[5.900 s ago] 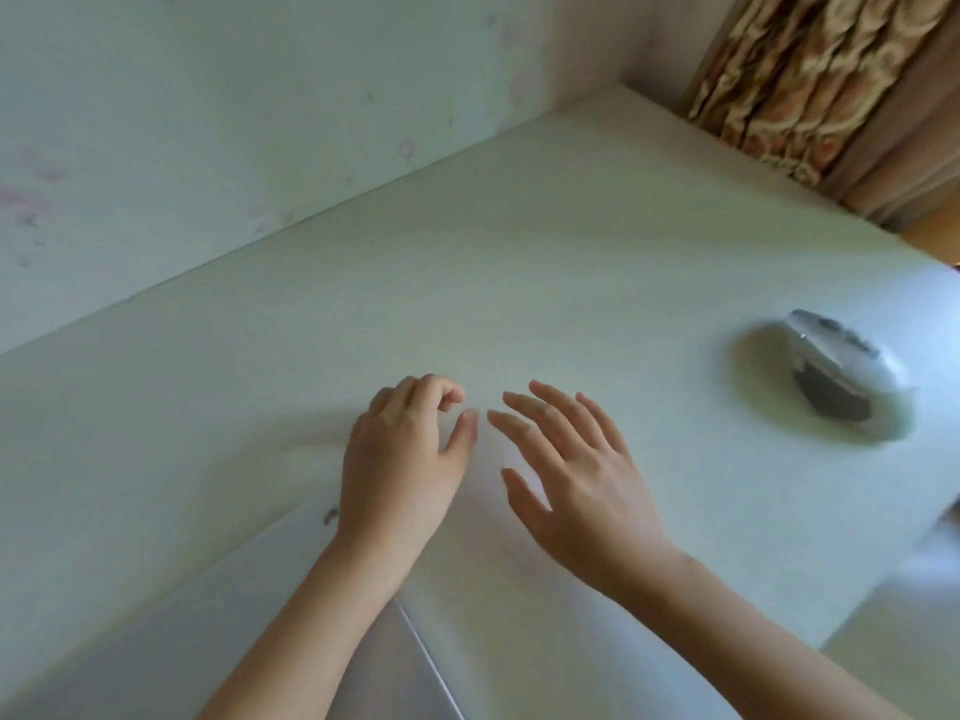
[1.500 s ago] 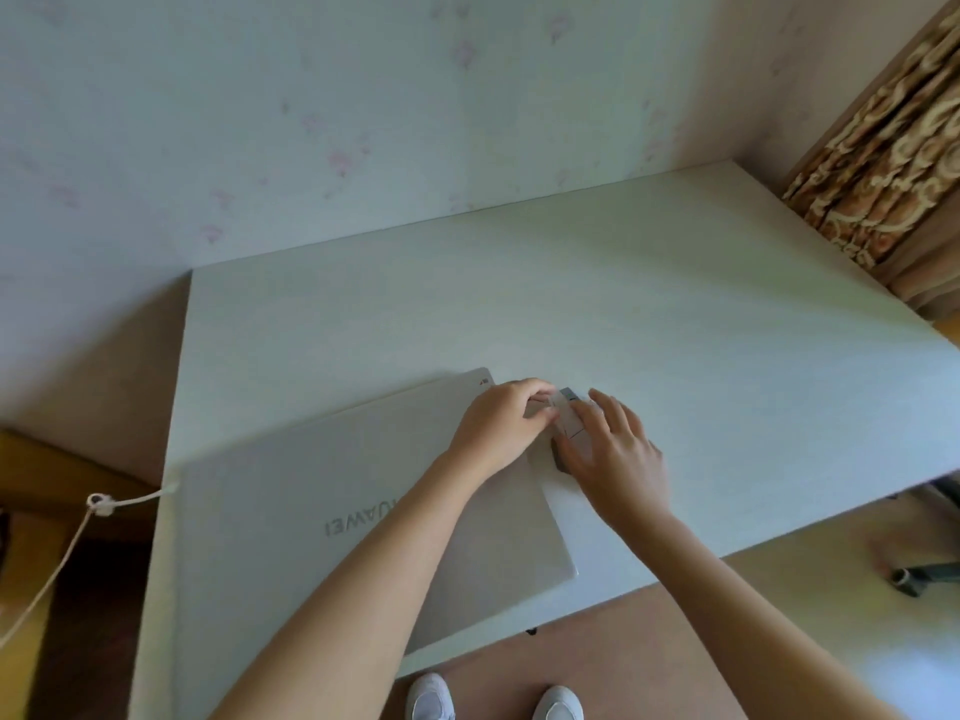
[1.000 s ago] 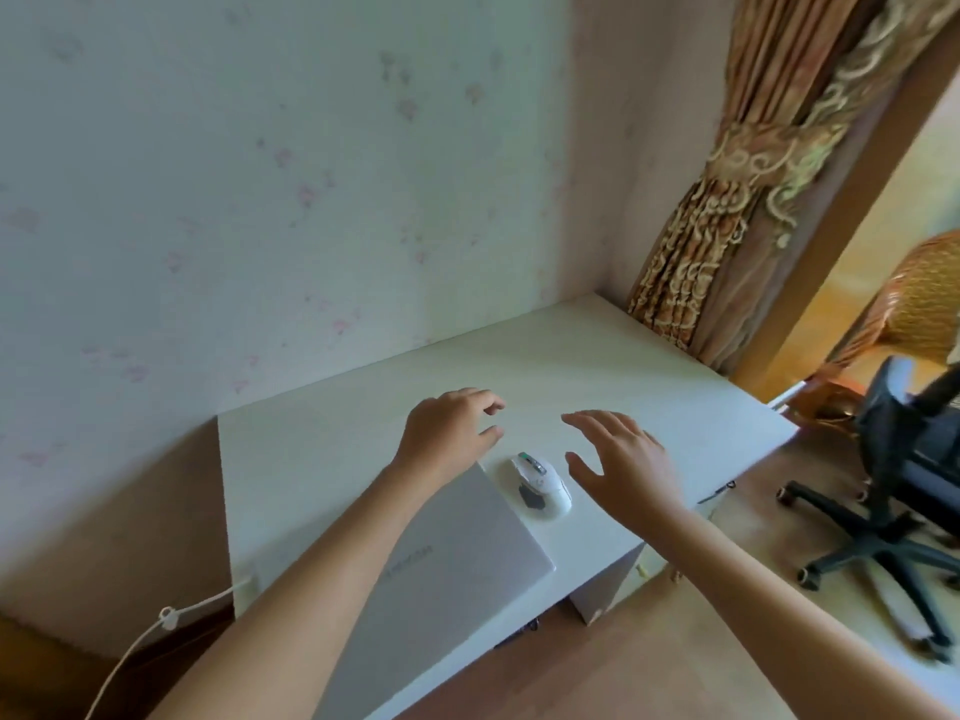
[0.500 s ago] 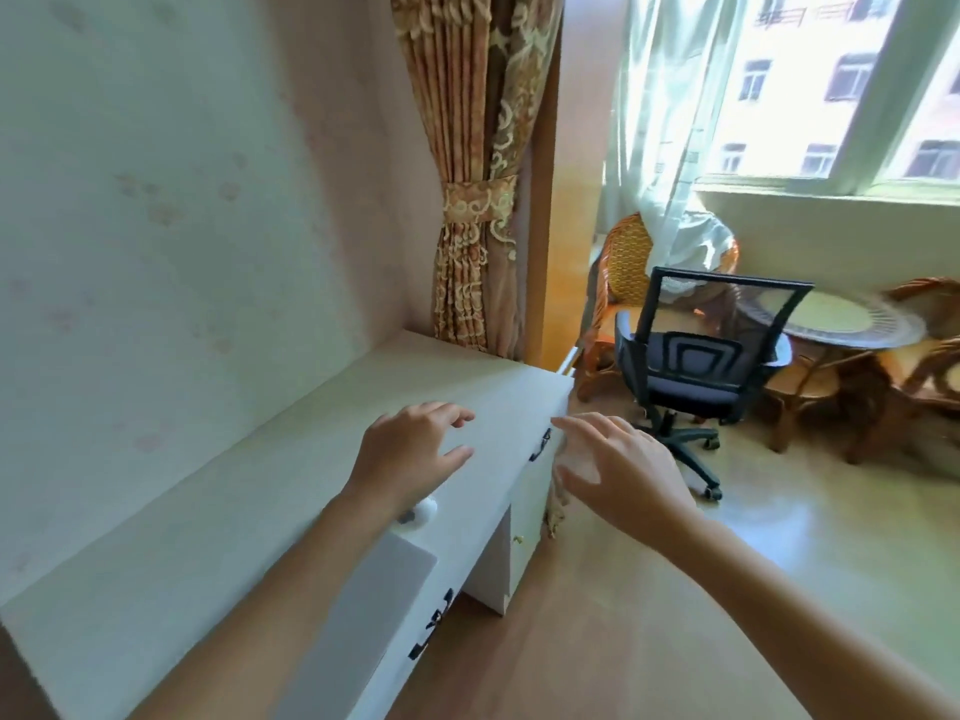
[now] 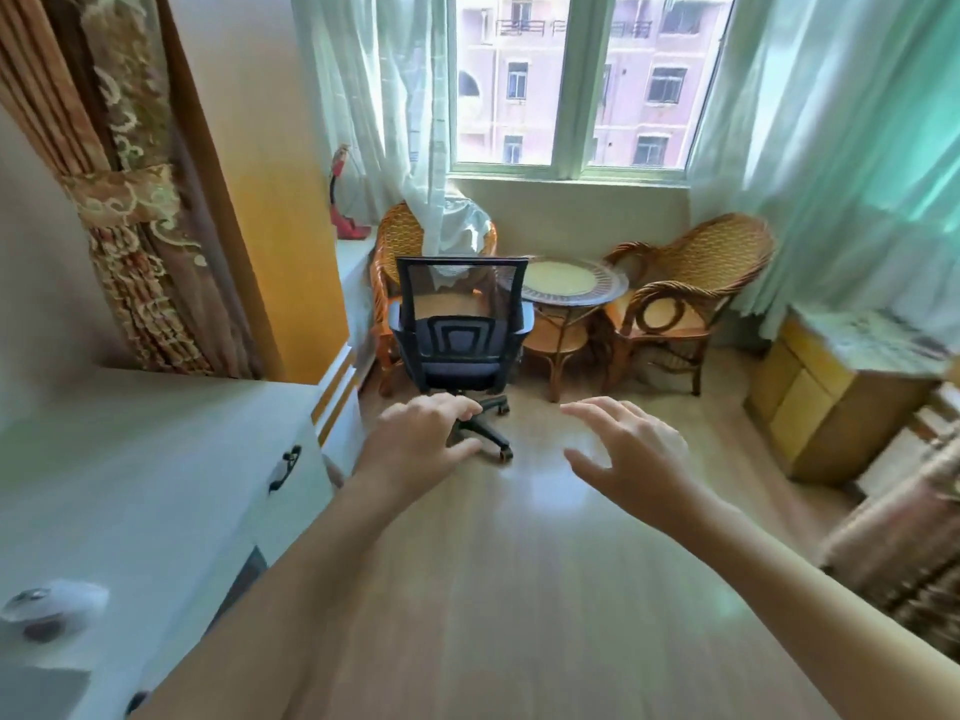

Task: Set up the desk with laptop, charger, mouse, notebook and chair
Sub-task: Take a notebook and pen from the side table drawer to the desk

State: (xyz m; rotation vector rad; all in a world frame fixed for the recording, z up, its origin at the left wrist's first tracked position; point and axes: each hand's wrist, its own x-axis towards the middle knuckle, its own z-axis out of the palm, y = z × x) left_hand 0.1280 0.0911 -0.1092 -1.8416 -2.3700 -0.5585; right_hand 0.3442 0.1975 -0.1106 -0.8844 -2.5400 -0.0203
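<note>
A black mesh office chair (image 5: pixel 460 330) on castors stands across the wooden floor near the window, its back toward me. The white desk (image 5: pixel 130 459) runs along the left. A white mouse (image 5: pixel 54 605) lies on it at the lower left, next to a corner of the grey laptop (image 5: pixel 36 693). My left hand (image 5: pixel 415 444) and my right hand (image 5: pixel 623 454) are stretched out in the air over the floor. Both are empty with fingers apart, well short of the chair.
Two wicker armchairs (image 5: pixel 691 298) and a round wicker table (image 5: pixel 569 283) stand behind the office chair under the window. A patterned curtain (image 5: pixel 130 226) hangs at the left. A yellow cabinet (image 5: pixel 831 397) stands at the right wall. Bare wooden floor (image 5: pixel 519 589) lies ahead.
The mouse was set down beside the laptop and both hands left it. My view swung right from the desk to the room, and the office chair is now straight ahead.
</note>
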